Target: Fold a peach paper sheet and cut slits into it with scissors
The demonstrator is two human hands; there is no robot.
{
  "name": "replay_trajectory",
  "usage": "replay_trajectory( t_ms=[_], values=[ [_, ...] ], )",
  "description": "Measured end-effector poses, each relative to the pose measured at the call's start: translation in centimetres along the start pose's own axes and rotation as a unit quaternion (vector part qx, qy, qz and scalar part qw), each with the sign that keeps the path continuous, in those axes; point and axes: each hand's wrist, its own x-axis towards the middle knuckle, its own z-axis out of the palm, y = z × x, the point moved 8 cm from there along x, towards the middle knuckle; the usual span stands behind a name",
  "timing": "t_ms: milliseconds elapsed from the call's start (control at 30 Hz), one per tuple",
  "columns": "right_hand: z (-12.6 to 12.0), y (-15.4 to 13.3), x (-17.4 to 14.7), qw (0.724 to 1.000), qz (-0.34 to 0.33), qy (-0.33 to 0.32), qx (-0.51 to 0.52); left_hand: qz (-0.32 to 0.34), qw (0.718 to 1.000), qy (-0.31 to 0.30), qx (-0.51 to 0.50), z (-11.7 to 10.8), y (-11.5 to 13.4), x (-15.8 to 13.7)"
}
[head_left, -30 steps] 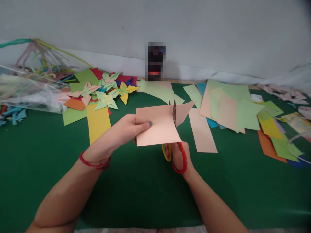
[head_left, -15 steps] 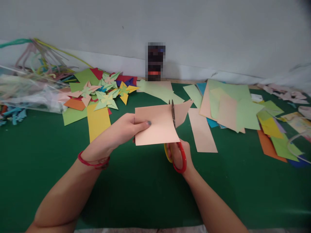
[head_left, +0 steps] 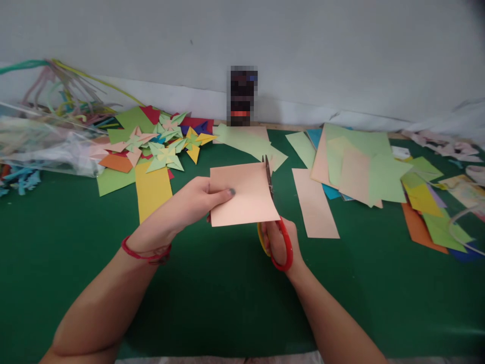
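My left hand pinches the left side of a peach-coloured paper piece, thumb on top and fingers underneath. Scissors with red and yellow handles are gripped in my right hand, which sits below the paper's right corner. Their dark blades point away from me along the paper's right edge, slightly apart at the tips. A peach paper strip lies flat on the green table to the right of the scissors.
Folded paper stars and coloured sheets are heaped at the back left, beside a clear plastic bag. Stacked pale green and peach sheets lie at the right, with more coloured paper beyond. A blurred dark object stands against the wall.
The flap of peach paper to the right of the blades has come away and no longer shows there. The scissors' blades have shifted slightly left; my left hand has stayed in place.
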Motion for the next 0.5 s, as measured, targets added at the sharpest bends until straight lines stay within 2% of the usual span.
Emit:
replay_trajectory(
  t_ms=[200,367,500],
  values=[
    [-0.1,0.1,0.1,0.999,0.012,0.0,0.03,-0.024,1.0,-0.003,-0.003,-0.1,-0.2,-0.1],
    [0.6,0.4,0.3,0.993,0.057,-0.019,0.103,-0.027,1.0,-0.001,0.013,-0.1,0.1,-0.2],
    [1.5,-0.1,0.7,0.983,0.045,-0.068,0.162,-0.03,1.0,0.003,0.005,-0.2,0.0,-0.2]
  ],
)
